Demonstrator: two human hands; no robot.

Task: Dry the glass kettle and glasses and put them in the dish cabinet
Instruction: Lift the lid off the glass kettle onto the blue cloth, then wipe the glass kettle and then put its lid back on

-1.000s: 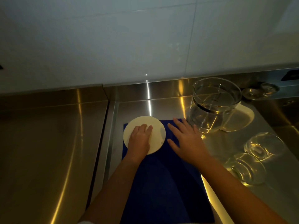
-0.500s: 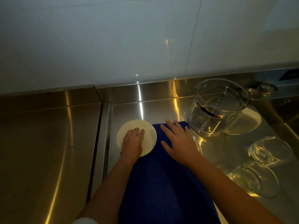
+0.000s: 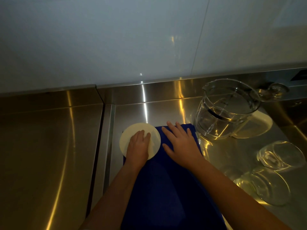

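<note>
A blue cloth [image 3: 166,183] lies spread on the steel counter. On its far left corner sits a round white lid [image 3: 129,138], and my left hand [image 3: 138,146] rests flat on it. My right hand [image 3: 181,143] presses flat on the cloth beside the lid, fingers straight. The empty glass kettle [image 3: 227,108] with a white handle [image 3: 260,123] stands upright to the right of the cloth. Two clear glasses, one [image 3: 280,156] behind the other [image 3: 265,188], lie on the counter at the right.
The steel counter [image 3: 166,110] meets a low steel upstand and a pale wall at the back. A seam [image 3: 99,138] separates it from another steel surface [image 3: 46,155] on the left. A small glass object [image 3: 274,90] sits behind the kettle.
The lid and my left hand slid slightly left toward the cloth's edge. My right hand stays flat on the cloth. The view shifted a little.
</note>
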